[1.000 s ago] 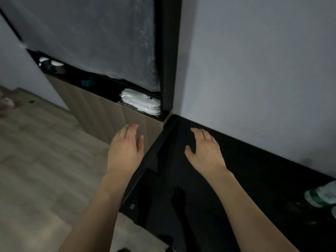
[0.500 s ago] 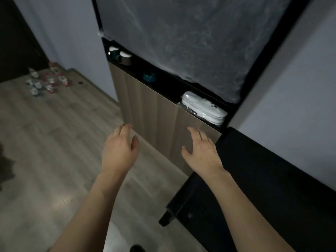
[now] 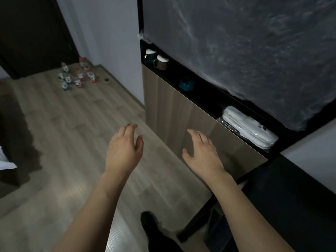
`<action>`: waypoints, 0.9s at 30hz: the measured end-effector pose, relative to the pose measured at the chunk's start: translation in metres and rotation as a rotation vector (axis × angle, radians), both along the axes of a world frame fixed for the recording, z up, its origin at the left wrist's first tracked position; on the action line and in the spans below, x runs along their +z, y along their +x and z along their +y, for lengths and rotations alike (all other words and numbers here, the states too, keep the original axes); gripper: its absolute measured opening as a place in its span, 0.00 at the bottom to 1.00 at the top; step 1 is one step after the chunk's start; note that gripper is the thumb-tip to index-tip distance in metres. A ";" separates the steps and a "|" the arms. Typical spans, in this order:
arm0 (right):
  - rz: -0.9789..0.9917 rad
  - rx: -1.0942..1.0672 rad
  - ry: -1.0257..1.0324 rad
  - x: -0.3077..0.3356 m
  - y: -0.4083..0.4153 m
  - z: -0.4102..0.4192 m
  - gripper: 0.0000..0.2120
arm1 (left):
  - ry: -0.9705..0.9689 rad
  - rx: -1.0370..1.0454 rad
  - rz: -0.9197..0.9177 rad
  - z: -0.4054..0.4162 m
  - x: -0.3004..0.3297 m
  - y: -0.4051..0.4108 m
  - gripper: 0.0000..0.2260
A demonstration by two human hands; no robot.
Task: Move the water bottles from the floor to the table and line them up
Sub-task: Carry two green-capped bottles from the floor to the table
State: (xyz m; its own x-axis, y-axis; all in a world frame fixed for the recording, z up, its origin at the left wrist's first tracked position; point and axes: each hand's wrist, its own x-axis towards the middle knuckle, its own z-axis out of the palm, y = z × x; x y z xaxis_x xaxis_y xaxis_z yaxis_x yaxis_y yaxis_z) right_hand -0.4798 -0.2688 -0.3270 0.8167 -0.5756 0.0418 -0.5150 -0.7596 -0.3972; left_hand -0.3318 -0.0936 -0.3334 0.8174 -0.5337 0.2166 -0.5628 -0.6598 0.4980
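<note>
Both hands are held forward in mid-air, palms down, and carry nothing. The left hand [image 3: 124, 151] hangs above the wooden floor [image 3: 72, 124]; its fingers are loosely extended and slightly curled at the tips, thumb apart from the index finger. The right hand [image 3: 201, 153] is in front of the wood-panelled cabinet [image 3: 174, 110]; its fingers are relaxed and close together, thumb spread outward. Neither hand touches any object.

The water bottles [image 3: 77, 75] stand upright in a loose cluster on the floor at the far end of the room, near the dark door [image 3: 31, 33] and the wall, well apart from both hands. Some bear red labels and caps, others green; the exact count cannot be determined at this distance.

The black table [image 3: 300, 197] occupies the lower right of the view, just beside the cabinet, its leg beneath the right forearm. The cabinet's open shelf holds two mugs [image 3: 158, 60], a teal bowl [image 3: 187, 83] and a wrapped stack of white plates [image 3: 249, 130]. A large panel covered in plastic film [image 3: 245, 51] rises above the shelf. A dark shoe [image 3: 149, 220] is visible at the bottom edge
</note>
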 end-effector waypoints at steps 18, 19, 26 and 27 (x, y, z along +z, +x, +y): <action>-0.060 0.029 0.054 0.001 0.249 -0.065 0.30 | 0.043 0.003 -0.049 -0.076 0.014 0.250 0.18; -0.055 0.027 0.057 0.000 0.261 -0.065 0.30 | 0.043 -0.001 -0.046 -0.078 0.013 0.262 0.18; -0.039 0.006 0.014 0.000 0.368 -0.057 0.29 | -0.003 -0.014 -0.030 -0.075 0.003 0.371 0.17; -0.029 0.004 0.006 0.000 0.386 -0.053 0.29 | -0.008 -0.017 -0.032 -0.072 0.003 0.389 0.17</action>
State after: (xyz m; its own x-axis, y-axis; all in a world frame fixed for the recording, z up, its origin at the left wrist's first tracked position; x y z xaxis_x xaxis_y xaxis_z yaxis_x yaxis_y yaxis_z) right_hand -0.0942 -0.3223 -0.3265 0.8173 -0.5728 0.0616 -0.5005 -0.7589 -0.4167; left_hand 0.0573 -0.1659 -0.3307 0.8008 -0.5456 0.2469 -0.5896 -0.6458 0.4850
